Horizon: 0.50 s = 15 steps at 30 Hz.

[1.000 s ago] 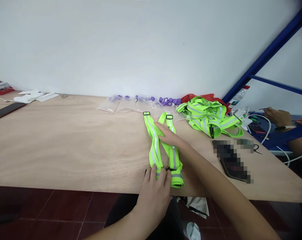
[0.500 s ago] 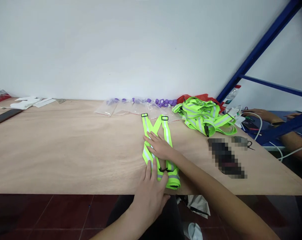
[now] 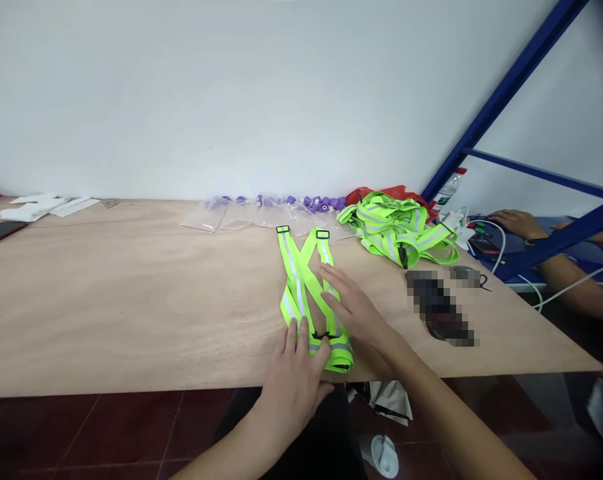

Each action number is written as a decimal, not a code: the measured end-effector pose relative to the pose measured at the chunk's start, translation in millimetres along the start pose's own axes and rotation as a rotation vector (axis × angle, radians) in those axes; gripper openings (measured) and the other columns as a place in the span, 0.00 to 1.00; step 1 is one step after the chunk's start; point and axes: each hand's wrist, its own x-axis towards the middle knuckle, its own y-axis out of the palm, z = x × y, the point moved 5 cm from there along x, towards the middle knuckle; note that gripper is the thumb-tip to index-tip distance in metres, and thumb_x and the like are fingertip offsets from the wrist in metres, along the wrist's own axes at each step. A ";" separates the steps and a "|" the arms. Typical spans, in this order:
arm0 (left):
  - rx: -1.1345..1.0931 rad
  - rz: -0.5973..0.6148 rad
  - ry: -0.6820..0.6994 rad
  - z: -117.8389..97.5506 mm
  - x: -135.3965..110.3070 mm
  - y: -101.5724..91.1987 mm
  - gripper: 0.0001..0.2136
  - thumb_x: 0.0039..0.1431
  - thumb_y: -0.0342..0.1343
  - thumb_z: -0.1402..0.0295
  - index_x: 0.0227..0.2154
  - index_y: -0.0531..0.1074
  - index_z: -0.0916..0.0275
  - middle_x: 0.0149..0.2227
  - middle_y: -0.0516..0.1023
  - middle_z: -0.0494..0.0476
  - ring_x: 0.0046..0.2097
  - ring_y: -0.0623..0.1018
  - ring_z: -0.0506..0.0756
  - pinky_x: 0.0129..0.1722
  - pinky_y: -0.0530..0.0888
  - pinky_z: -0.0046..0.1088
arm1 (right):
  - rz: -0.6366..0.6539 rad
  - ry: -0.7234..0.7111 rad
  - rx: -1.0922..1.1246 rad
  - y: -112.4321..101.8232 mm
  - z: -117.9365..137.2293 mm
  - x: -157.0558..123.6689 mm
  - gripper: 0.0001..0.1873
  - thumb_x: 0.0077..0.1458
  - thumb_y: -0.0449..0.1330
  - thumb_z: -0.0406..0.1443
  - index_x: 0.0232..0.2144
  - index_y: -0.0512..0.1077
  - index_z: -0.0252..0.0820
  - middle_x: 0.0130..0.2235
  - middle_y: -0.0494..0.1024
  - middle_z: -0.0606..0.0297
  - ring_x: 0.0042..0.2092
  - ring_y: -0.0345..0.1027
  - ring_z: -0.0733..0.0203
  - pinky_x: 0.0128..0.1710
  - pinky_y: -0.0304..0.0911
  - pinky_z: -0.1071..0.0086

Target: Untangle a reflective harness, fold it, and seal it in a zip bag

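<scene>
A neon-green reflective harness (image 3: 292, 260) with silver stripes lies flat on the table in front of me. Its straps cross in an X, and black buckles sit at the two far ends. The near end is a folded waistband. My left hand (image 3: 296, 370) rests on the left of this band, fingers spread, thumb near its black clip. My right hand (image 3: 354, 303) is by the right strap, fingers stretched out and pointing left; whether it touches the strap I cannot tell.
A heap of similar green harnesses (image 3: 381, 227) lies at the back right over red material. Clear plastic bags (image 3: 271, 215) with purple pieces line the wall. Blurred dark items (image 3: 438, 307) lie to the right. Beyond a blue metal frame (image 3: 501, 100), another person's hand (image 3: 516, 223) rests.
My right hand has moved right, off the crossed straps to the harness's right side. My left hand stays on the waistband. The view has shifted slightly.
</scene>
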 end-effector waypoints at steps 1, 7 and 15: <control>0.001 -0.018 0.000 -0.1 -1.0 0.7 0.31 0.58 0.62 0.49 0.60 0.65 0.56 0.67 0.59 0.77 0.67 0.61 0.76 0.60 0.67 0.55 | -0.022 -0.001 -0.024 -6.3 6.8 -17.6 0.26 0.68 0.50 0.40 0.66 0.60 0.49 0.67 0.63 0.57 0.69 0.55 0.51 0.66 0.57 0.50; 0.005 -0.065 0.024 -2.0 -7.6 8.0 0.31 0.62 0.58 0.52 0.64 0.62 0.58 0.68 0.56 0.77 0.68 0.58 0.77 0.62 0.63 0.59 | 0.002 -0.138 -0.233 11.8 50.8 -106.5 0.37 0.64 0.54 0.35 0.72 0.48 0.47 0.68 0.61 0.55 0.68 0.56 0.46 0.61 0.67 0.49; -0.037 -0.168 0.128 13.1 -22.0 3.2 0.33 0.65 0.57 0.63 0.69 0.52 0.56 0.71 0.52 0.69 0.71 0.55 0.69 0.64 0.65 0.50 | -0.106 -0.152 -0.332 30.3 48.0 -129.4 0.37 0.63 0.53 0.29 0.71 0.49 0.45 0.65 0.67 0.57 0.68 0.55 0.45 0.59 0.70 0.50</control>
